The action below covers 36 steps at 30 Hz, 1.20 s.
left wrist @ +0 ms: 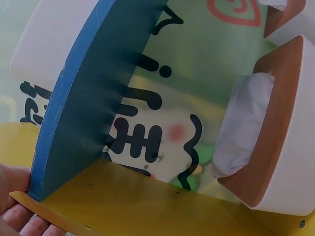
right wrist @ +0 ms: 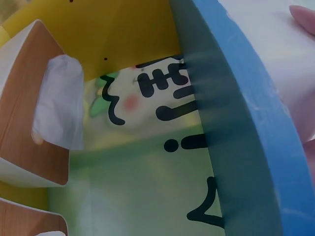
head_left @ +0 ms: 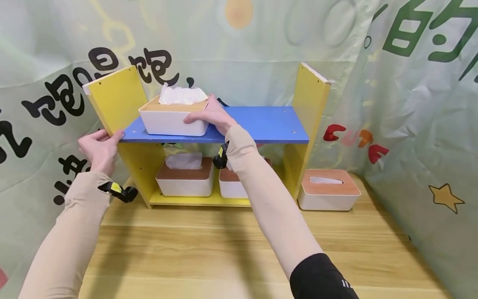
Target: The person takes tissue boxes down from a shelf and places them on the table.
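Note:
A white tissue box [head_left: 173,123] with a wooden lid and tissue sticking out of its slot stands at the left of the blue shelf [head_left: 267,122]. My right hand [head_left: 213,114] grips its right end, thumb on the front and fingers over the far side. At the left edge of the yellow-sided shelf unit [head_left: 128,158], my left hand [head_left: 98,151] holds the side panel. In the left wrist view its thumb lies by the blue board's corner, with fingers [left wrist: 24,216] behind the panel. Only a bit of right-hand finger [right wrist: 304,18] shows in the right wrist view.
Below, on the yellow bottom shelf, stand a tissue box [head_left: 184,187] and another [head_left: 232,189] partly hidden by my right forearm. A further tissue box [head_left: 328,201] sits on the wooden table [head_left: 179,257] right of the unit. Printed cloth [head_left: 410,124] hangs behind and beside.

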{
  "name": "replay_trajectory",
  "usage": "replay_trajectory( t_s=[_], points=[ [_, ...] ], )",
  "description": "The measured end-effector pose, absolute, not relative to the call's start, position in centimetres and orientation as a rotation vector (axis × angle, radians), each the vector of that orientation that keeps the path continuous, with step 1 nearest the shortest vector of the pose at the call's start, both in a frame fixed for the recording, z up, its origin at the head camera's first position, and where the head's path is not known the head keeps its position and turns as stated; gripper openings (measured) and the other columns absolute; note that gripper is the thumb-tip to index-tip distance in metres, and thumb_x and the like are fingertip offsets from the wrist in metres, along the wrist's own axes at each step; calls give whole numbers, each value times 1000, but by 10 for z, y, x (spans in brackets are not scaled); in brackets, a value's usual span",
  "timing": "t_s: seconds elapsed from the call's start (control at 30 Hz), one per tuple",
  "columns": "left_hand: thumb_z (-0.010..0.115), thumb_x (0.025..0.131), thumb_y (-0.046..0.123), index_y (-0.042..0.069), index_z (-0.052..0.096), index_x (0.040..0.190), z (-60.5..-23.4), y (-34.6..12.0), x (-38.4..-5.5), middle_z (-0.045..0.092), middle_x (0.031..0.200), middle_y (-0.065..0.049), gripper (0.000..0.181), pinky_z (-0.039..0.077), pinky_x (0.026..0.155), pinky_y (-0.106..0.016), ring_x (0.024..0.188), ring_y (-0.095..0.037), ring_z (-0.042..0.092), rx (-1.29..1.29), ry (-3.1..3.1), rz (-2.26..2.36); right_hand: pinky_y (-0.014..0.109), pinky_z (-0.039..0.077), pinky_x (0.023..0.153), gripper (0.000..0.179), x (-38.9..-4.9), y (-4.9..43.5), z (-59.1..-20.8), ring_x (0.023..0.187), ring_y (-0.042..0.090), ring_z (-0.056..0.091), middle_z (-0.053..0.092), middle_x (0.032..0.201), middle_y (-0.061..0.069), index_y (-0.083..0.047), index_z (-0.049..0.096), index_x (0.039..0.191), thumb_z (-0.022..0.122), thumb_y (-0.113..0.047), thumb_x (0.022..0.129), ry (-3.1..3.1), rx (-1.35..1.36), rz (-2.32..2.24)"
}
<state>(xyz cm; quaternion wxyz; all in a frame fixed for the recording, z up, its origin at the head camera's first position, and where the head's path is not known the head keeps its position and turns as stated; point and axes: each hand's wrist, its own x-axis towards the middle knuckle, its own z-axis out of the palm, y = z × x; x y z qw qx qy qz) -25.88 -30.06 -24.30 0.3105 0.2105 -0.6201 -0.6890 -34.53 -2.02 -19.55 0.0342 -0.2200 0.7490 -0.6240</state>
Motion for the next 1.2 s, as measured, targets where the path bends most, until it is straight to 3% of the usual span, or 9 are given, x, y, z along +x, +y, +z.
replay_trajectory(
  t_s=[0.27,0.57,1.2],
  points=[
    [82,80,1,1,68,127,-242,-303,-259,64,57,17,49,52,62,-5,67,2,66,559,-1595,-1866,17,40,99,98,-340,-17,-198,112,13,49,50,134,5,-8,29,145,85,-4,65,2193,-703,-2045],
    [82,80,2,4,71,123,-242,-302,-257,64,57,18,45,52,62,-5,66,2,65,553,-1599,-1861,20,50,96,102,-335,-18,-193,106,15,58,53,128,6,-10,26,150,86,-6,68,2111,-674,-2157],
    [83,79,2,6,72,120,-244,-303,-260,65,59,17,42,52,63,-5,67,2,66,558,-1591,-1872,21,46,104,110,-332,-11,-194,115,15,54,48,140,7,-7,17,158,84,-4,71,2074,-612,-2182]
  ],
)
